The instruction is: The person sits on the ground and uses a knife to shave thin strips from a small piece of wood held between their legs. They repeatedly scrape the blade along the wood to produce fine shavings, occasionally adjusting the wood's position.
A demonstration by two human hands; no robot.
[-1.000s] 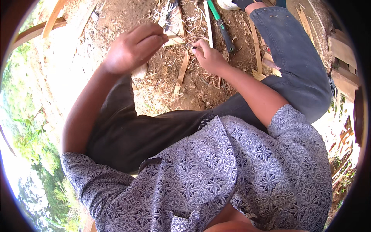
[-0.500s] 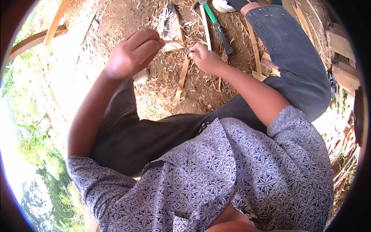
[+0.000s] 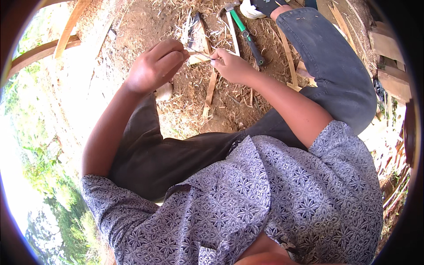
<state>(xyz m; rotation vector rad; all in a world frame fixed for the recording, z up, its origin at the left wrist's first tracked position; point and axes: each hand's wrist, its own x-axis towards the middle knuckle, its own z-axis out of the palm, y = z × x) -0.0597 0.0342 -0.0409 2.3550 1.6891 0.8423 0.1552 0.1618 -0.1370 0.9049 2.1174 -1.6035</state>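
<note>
My left hand (image 3: pixel 154 66) is closed in a pinch, its fingertips on the end of a thin pale strip of wood (image 3: pixel 191 52). My right hand (image 3: pixel 234 67) pinches a slim dark tool (image 3: pixel 204 55), which looks like a small blade and points toward the left fingertips. Where the tool meets the strip is too small to make out. Both hands are raised above the ground between my bent legs. Beyond the right hand lies a hammer (image 3: pixel 245 34) with a green and black handle.
Curly wood shavings (image 3: pixel 187 110) cover the brown soil. A flat piece of wood (image 3: pixel 201 37) and a narrow slat (image 3: pixel 209 95) lie among them. Bent wooden strips (image 3: pixel 66 35) are at the far left; stacked wood blocks (image 3: pixel 393 84) stand at the right. My right leg (image 3: pixel 318 44) extends forward.
My right hand has moved slightly left, closer to the left fingertips, and the dark tool now lies across the gap. The left hand has shifted a little nearer to me.
</note>
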